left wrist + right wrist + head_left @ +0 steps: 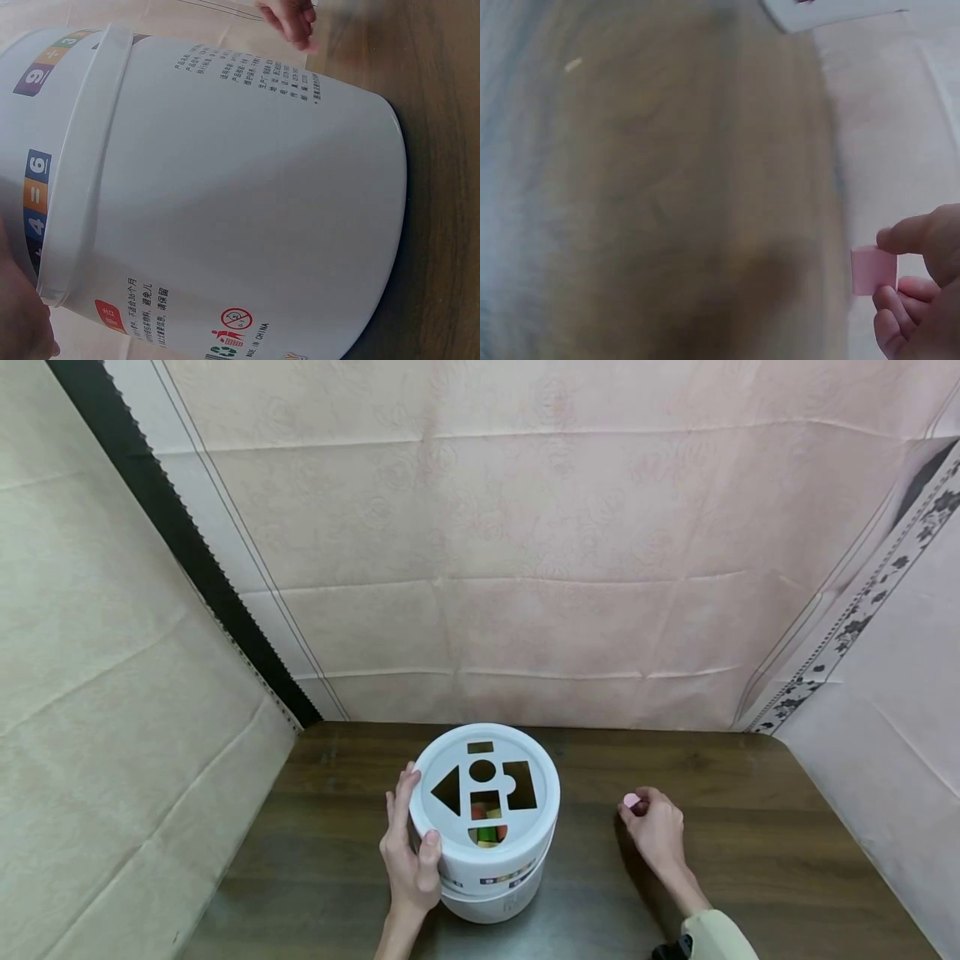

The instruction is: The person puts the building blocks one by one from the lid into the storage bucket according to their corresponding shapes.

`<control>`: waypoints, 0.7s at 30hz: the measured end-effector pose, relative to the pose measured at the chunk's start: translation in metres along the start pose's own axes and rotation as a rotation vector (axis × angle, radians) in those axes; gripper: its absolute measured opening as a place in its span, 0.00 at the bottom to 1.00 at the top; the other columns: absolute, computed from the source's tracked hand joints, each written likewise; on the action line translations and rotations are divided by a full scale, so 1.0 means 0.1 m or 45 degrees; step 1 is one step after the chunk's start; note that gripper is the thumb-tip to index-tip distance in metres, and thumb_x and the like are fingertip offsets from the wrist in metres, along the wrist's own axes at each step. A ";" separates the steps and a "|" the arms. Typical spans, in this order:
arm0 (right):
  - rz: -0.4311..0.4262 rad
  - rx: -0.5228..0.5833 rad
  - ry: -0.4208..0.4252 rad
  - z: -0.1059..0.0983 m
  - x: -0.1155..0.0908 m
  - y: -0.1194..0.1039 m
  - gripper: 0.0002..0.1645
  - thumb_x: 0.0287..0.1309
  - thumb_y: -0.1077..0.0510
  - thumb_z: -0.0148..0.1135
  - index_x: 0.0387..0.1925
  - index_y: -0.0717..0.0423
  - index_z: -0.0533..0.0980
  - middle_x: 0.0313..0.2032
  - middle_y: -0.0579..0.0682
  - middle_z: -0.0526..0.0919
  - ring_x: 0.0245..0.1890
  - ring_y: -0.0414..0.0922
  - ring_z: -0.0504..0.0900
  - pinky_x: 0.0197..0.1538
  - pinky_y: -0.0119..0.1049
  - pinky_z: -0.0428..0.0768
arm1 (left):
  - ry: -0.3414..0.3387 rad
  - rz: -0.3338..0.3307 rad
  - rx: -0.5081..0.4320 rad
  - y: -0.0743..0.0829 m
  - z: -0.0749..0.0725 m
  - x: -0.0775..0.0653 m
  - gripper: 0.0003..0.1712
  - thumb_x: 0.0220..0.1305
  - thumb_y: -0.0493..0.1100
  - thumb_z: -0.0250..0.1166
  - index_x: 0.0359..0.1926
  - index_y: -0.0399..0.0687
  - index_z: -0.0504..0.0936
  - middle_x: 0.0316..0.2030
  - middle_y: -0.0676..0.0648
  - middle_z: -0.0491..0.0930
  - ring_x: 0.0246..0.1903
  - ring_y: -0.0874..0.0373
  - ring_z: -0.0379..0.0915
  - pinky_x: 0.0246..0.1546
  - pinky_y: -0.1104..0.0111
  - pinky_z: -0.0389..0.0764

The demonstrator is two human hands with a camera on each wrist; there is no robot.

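Observation:
A white shape-sorter bucket (491, 906) stands upright on the wooden table, its light lid (538, 842) cut with several holes, among them a triangle, a circle and a rectangle. Coloured blocks show through two of the holes. My left hand (410, 868) grips the bucket's left side near the lid, thumb toward the front. Printed text and number labels cover the bucket wall (225, 172) in the left wrist view. To the right, above the table, my right hand (660, 833) pinches a small pink block (874, 271) between thumb and fingers, apart from the bucket.
The dark wooden table (735, 843) ends at a pale cloth wall (555, 635) behind. More cloth hangs on the left side (135, 760) and the right side (885, 752), close to the table's edges.

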State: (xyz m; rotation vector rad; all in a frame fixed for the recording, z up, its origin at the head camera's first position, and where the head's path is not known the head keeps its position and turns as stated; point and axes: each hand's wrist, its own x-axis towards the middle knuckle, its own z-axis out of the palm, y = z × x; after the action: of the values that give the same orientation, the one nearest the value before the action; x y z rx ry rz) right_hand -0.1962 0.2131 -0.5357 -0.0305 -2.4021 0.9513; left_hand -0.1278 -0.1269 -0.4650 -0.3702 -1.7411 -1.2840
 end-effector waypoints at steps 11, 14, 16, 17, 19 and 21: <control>-0.173 0.077 -0.070 -0.32 0.18 -0.43 0.19 0.40 0.66 0.80 0.36 0.67 0.82 0.30 0.56 0.86 0.30 0.53 0.85 0.34 0.51 0.80 | 0.004 -0.001 0.000 0.00 0.01 0.01 0.35 0.62 0.50 0.54 0.67 0.34 0.72 0.65 0.36 0.72 0.67 0.41 0.64 0.59 0.27 0.47; -0.214 0.118 -0.071 -0.40 0.21 -0.55 0.20 0.38 0.67 0.80 0.36 0.67 0.82 0.30 0.55 0.86 0.30 0.54 0.85 0.34 0.51 0.81 | 0.002 -0.003 0.001 0.00 0.00 0.00 0.35 0.62 0.50 0.54 0.67 0.34 0.72 0.65 0.36 0.72 0.67 0.42 0.64 0.59 0.28 0.47; -0.232 0.142 -0.085 -0.46 0.23 -0.62 0.20 0.38 0.67 0.80 0.37 0.67 0.82 0.30 0.54 0.86 0.30 0.53 0.85 0.35 0.51 0.81 | 0.001 -0.003 0.002 0.00 0.00 0.00 0.35 0.62 0.49 0.54 0.67 0.34 0.72 0.65 0.36 0.72 0.67 0.42 0.64 0.59 0.28 0.47; -0.241 0.152 -0.096 -0.49 0.25 -0.67 0.20 0.39 0.66 0.80 0.37 0.66 0.82 0.30 0.53 0.86 0.31 0.53 0.85 0.36 0.50 0.81 | 0.001 -0.004 0.003 0.00 0.00 0.00 0.35 0.62 0.49 0.54 0.67 0.34 0.72 0.65 0.36 0.72 0.67 0.42 0.64 0.59 0.28 0.47; -0.260 0.163 -0.118 -0.56 0.28 -0.75 0.20 0.40 0.65 0.80 0.38 0.64 0.82 0.32 0.51 0.86 0.32 0.51 0.85 0.37 0.41 0.80 | 0.000 -0.005 0.003 0.00 0.00 -0.01 0.35 0.62 0.49 0.54 0.67 0.34 0.72 0.65 0.36 0.72 0.68 0.42 0.64 0.60 0.28 0.47; -0.285 0.188 -0.136 -0.62 0.31 -0.83 0.21 0.41 0.64 0.80 0.40 0.63 0.82 0.33 0.49 0.86 0.33 0.49 0.84 0.39 0.32 0.78 | -0.002 -0.005 0.004 0.00 0.00 -0.01 0.35 0.62 0.49 0.54 0.67 0.34 0.72 0.65 0.36 0.72 0.68 0.42 0.64 0.60 0.28 0.47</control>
State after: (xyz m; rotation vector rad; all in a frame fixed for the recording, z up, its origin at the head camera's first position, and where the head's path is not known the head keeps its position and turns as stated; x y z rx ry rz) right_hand -0.1765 0.1960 -0.4305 0.3451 -2.3623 1.0425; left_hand -0.1274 -0.1265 -0.4655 -0.3661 -1.7455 -1.2835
